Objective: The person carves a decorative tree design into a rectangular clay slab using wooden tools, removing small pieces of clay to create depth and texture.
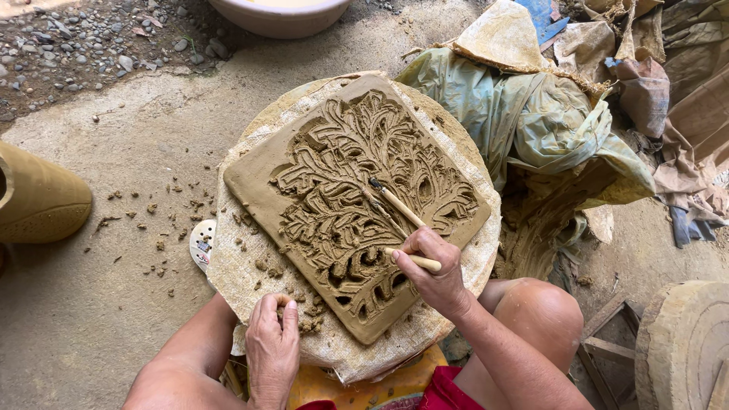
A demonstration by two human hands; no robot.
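Observation:
A square slab of wet brown clay (250, 178) with a carved leaf and branch pattern lies on a round stand covered in pale cloth (228, 266). My right hand (433, 269) grips a thin wooden carving tool (395, 203) whose dark tip touches the middle of the carving; a second wooden handle (421, 262) sticks out of the same fist. My left hand (272, 345) rests on the near edge of the stand, fingers curled over small clay crumbs (307, 323).
Clay crumbs (163, 220) dot the concrete floor at left. A tan shoe (38, 201) sits at the far left, a pale basin (281, 15) at the top, crumpled plastic sheets and sacks (554, 114) at right, and a round stone-like disc (683, 342) at lower right.

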